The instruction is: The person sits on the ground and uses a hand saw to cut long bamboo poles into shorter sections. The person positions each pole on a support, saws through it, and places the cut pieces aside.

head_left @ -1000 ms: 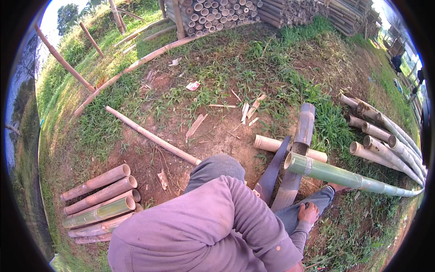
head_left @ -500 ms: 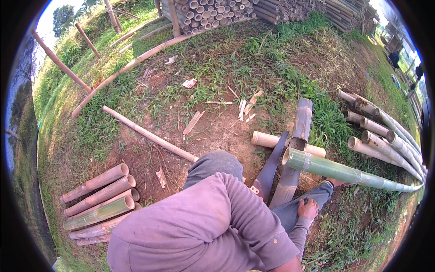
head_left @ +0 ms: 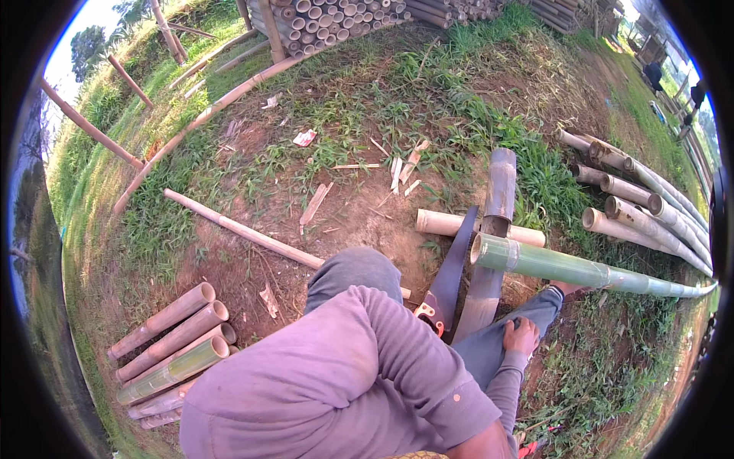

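Observation:
My right hand [head_left: 521, 336] rests on my jeans-clad right leg [head_left: 493, 353], fingers laid over the cloth and nothing seen in them. Across my body bends the left arm in its mauve sleeve; of my left hand [head_left: 493, 442] only bare skin near the wrist shows at the lower edge, its fingers hidden. Left of the leg stands a handsaw [head_left: 453, 271], its orange-edged handle [head_left: 433, 315] low and its dark blade slanting up beside a brown bamboo piece [head_left: 482, 294]. No hand shows on the handle. Over that bamboo lies a long green bamboo pole [head_left: 558, 268], running right.
A short bamboo length [head_left: 443, 222] crosses under the brown piece. Cut bamboo sections [head_left: 170, 330] lie at left, a thin pole [head_left: 245, 229] beyond them. Long poles [head_left: 650, 222] are piled at right. Bamboo stacks [head_left: 329, 23] stand at the back. Something red [head_left: 529, 450] shows at the lower edge.
The view has shifted slightly, so the ground and bamboo sit a little differently. More of the saw's handle and the red thing now show. The right hand stays on the leg.

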Tool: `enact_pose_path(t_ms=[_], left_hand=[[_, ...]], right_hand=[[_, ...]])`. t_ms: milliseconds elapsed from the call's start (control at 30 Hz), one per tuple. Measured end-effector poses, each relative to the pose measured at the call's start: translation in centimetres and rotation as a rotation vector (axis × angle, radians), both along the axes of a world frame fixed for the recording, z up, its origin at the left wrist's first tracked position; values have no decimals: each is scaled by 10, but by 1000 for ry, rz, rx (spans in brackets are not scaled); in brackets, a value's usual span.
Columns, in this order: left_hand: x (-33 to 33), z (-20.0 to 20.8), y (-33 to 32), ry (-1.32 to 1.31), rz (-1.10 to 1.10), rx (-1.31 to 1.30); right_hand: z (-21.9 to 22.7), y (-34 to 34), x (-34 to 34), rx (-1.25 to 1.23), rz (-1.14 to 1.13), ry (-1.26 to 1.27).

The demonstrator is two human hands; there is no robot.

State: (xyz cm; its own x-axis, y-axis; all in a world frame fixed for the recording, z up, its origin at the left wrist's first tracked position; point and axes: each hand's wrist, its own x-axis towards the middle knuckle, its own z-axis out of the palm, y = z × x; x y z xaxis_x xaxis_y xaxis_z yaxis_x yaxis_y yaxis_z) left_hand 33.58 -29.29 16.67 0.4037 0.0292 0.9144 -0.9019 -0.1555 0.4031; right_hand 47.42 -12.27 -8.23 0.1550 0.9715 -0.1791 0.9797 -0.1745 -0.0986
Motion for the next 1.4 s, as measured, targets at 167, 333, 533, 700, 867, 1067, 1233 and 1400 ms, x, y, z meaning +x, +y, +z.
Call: enact_pose_path(t_ms=[167, 333, 533, 700, 867, 1067, 1233, 1400], left_hand=[[-10, 5, -19, -28, -23, -41], [-31, 27, -6, 24, 170, 9], [-39, -35, 196, 787, 1234, 530], [-127, -138, 301, 1858, 1444, 544], [-124, -192, 325, 1946, 1232, 337], [-155, -155, 320, 1889, 1160, 361], [-259, -76, 280, 1869, 1268, 363], [-407, -67, 185, 1886, 1595, 437]], right_hand=[[-1, 1, -3, 41, 2, -11], [8, -1, -7, 30, -9, 33], [-6, -4, 15, 82, 36, 0], [7, 5, -7, 47, 38, 40], [5, 6, 2, -3, 31, 16], [5, 3, 4, -65, 69, -17], [14, 34, 4, 180, -239, 443], [-9, 156, 25, 676, -526, 1203]])
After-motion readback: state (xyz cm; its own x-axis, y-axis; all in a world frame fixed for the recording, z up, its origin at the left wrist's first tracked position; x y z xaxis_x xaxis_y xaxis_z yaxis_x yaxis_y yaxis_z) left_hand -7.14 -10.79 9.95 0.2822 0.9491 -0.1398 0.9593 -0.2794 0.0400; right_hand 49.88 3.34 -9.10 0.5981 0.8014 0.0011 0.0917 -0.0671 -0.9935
